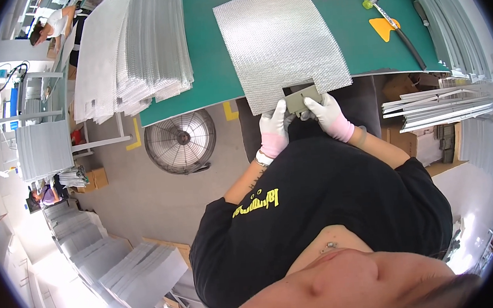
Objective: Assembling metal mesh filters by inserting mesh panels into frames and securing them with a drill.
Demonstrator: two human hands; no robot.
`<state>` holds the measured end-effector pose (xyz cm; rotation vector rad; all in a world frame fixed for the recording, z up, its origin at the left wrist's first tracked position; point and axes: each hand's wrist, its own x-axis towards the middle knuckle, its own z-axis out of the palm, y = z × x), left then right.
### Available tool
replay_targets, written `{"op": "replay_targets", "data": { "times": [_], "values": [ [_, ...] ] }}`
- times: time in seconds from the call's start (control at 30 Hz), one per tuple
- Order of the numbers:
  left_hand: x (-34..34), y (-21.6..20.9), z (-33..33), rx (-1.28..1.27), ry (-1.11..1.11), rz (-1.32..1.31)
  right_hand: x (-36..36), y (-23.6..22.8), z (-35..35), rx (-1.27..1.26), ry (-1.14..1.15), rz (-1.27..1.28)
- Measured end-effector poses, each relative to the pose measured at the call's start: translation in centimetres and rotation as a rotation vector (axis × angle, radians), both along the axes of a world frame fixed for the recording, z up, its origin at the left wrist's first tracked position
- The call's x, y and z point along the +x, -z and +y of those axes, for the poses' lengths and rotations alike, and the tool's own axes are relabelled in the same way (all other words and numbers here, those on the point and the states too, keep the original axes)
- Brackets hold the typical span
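A silvery expanded-metal mesh sheet lies on the green tabletop, its near end jutting past the front edge. That end has a rectangular notch, where a small grey-green flat plate sits. My left hand, in a white glove with a pink cuff, grips the plate's left side and lies against the mesh corner. My right hand, gloved alike, pinches the plate's right side with the thumb on top. The fingers underneath are hidden.
Stacked mesh sheets stand at the table's left. On the right lie a hammer, an orange scraper and more stacked panels. A floor fan is below left; metal strips stick out at right. Other people are far left.
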<state>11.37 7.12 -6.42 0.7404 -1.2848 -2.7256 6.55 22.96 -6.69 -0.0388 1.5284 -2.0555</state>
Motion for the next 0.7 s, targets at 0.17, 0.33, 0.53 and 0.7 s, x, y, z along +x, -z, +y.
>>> {"op": "replay_targets", "data": {
  "times": [0.17,0.33,0.53,0.7],
  "values": [
    [-0.6,0.7,0.2,-0.111,0.289,-0.064,0.6,0.8,-0.8,0.019,0.399,-0.007],
    [-0.6,2.1,-1.9,-0.252,0.446,0.038,-0.4,-0.2,0.5,0.144,0.384,-0.045],
    [-0.2,1.2,-0.6,0.135,0.315,0.017,-0.2,0.4,0.7,0.162,0.446,-0.057],
    [-0.1,1.5,-1.4,0.102,0.375,0.046,-0.2,-0.1,0.2,0.168,0.498,-0.094]
  ]
}}
